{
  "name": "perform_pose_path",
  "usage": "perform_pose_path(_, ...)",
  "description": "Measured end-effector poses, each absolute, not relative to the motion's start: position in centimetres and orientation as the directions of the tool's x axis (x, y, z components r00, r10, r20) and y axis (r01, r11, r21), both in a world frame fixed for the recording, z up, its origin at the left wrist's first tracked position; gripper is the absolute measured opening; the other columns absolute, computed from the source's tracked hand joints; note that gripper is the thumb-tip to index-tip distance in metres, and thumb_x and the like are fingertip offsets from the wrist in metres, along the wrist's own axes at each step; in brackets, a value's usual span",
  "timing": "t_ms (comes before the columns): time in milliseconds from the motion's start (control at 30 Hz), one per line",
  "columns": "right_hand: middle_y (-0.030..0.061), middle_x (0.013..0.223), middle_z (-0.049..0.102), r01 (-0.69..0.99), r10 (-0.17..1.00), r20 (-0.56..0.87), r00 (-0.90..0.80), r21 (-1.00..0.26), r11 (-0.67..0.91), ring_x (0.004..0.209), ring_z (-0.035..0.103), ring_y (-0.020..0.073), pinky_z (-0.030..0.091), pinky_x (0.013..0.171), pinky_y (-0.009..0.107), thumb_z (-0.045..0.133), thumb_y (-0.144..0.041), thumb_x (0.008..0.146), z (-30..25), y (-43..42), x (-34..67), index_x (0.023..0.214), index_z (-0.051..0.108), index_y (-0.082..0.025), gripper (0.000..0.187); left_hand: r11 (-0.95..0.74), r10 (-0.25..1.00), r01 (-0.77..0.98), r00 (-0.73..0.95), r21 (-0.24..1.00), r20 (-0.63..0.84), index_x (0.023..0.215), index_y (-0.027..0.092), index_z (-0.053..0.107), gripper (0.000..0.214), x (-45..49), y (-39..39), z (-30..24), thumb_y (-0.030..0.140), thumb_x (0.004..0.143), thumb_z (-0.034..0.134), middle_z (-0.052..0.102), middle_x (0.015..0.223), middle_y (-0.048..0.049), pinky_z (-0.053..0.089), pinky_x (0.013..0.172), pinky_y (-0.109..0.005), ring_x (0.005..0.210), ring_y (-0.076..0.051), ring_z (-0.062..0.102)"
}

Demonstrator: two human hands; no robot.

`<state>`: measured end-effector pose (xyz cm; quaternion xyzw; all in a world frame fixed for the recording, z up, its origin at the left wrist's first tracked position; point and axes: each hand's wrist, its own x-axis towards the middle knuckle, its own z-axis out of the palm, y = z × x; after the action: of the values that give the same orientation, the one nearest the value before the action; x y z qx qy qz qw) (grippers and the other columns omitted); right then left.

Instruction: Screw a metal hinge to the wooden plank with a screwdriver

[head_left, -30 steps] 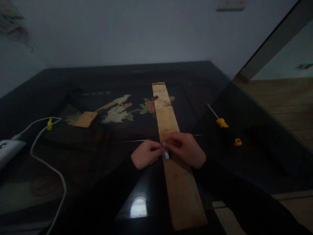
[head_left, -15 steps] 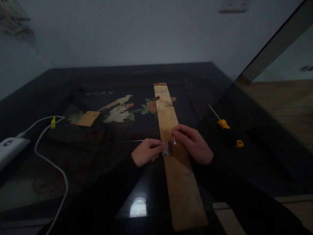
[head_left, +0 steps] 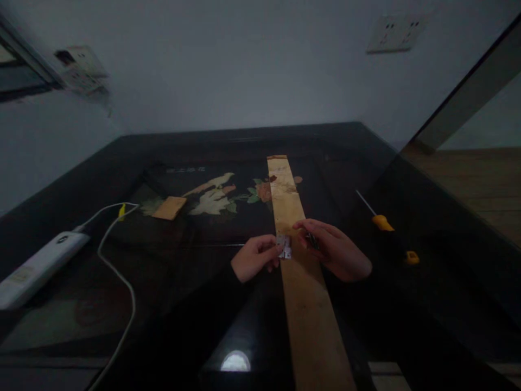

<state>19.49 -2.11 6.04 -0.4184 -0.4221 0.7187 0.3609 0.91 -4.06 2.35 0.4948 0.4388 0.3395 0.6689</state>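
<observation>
A long wooden strip [head_left: 301, 282] lies lengthwise on the dark glossy table [head_left: 171, 282]. On the strip's left edge sits a small metal hinge [head_left: 284, 245]. My left hand [head_left: 255, 259] pinches the hinge from the left and holds it against the wood. My right hand [head_left: 334, 250] rests on the strip just right of the hinge, fingers curled round a small thin metal piece, probably a screw [head_left: 311, 239]. Both sleeves are dark.
A screwdriver with a yellow and black handle [head_left: 386, 228] lies on the table to the right. A small wooden block [head_left: 169, 208] sits at the left, and a white power strip [head_left: 38, 267] with its cable lies at far left. The wall carries a socket [head_left: 393, 32].
My right hand has drawn away from the hinge to the right, with the small metal piece in its fingers. The left hand stays on the hinge. The view has tilted up and shifted.
</observation>
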Motion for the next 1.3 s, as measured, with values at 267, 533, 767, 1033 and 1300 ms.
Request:
perform_pose_path(267, -0.0033, 0.064, 0.048, -0.093, 0.854, -0.303, -0.424, -0.923, -0.374, 0.05, 0.032, 0.0045, 0.013, 0.043, 0.021, 0.07, -0.05, 0.066, 5.9, -2.2, 19.5, 0.096, 0.064, -0.015, 0.046, 0.16, 0.976, -0.079, 0.161, 0.984, -0.146, 0.078, 0.013, 0.056, 0.046, -1.7, -1.9, 2.0, 0.052, 0.063, 0.075, 0.072, 0.077, -0.0082, 0.043, 0.054, -0.02, 0.064, -0.015, 0.068)
perform_pose_path(533, -0.0032, 0.065, 0.047, -0.089, 0.856, -0.281, -0.434, -0.932, -0.352, 0.052, 0.034, 0.0051, 0.014, 0.045, 0.021, 0.072, -0.052, 0.061, 5.5, -2.2, 19.3, 0.096, 0.064, -0.015, 0.052, -0.045, 0.964, 0.117, -0.257, 0.992, 0.074, 0.09, 0.011, 0.064, 0.058, -9.4, -1.3, 1.3, 0.058, 0.058, 0.074, 0.072, 0.076, -0.008, 0.05, 0.06, -0.027, 0.07, -0.021, 0.068)
perform_pose_path(767, -0.008, 0.059, 0.032, 0.031, 0.85, -0.27, -0.453, -0.957, -0.287, 0.048, 0.027, 0.0047, 0.014, 0.046, 0.022, 0.068, -0.056, 0.065, 5.4, -1.8, 19.9, 0.102, 0.061, -0.016, 0.055, 0.062, 0.843, 0.435, -0.505, 0.899, 0.186, 0.102, 0.014, 0.068, 0.059, -20.7, -3.3, 0.0, 0.059, 0.063, 0.064, 0.072, 0.096, -0.0089, 0.055, 0.07, -0.033, 0.078, -0.022, 0.068)
perform_pose_path(1033, -0.0048, 0.067, 0.039, 0.256, 0.84, -0.286, -0.46, -0.949, -0.183, 0.055, 0.033, 0.0061, 0.022, 0.049, 0.021, 0.063, -0.056, 0.072, 4.5, -1.1, 20.2, 0.107, 0.061, -0.016, 0.053, 0.315, 0.771, 0.719, -0.575, 0.62, 0.274, 0.091, 0.024, 0.074, 0.028, -27.3, -6.8, -0.7, 0.024, 0.073, 0.052, 0.074, 0.096, -0.0013, 0.051, 0.086, -0.034, 0.095, -0.023, 0.067)
perform_pose_path(1300, -0.0089, 0.052, 0.029, 0.446, 0.704, -0.29, -0.648, -0.894, 0.042, 0.046, 0.029, 0.0073, 0.02, 0.044, 0.02, 0.047, -0.037, 0.085, 7.5, -1.2, 14.9, 0.107, 0.057, -0.014, 0.034, 0.28, 0.833, 0.755, -0.499, 0.593, 0.241, 0.101, 0.019, 0.071, 0.033, -26.5, -6.3, -1.1, 0.034, 0.076, 0.058, 0.071, 0.095, -0.0061, 0.051, 0.079, -0.031, 0.083, -0.02, 0.065)
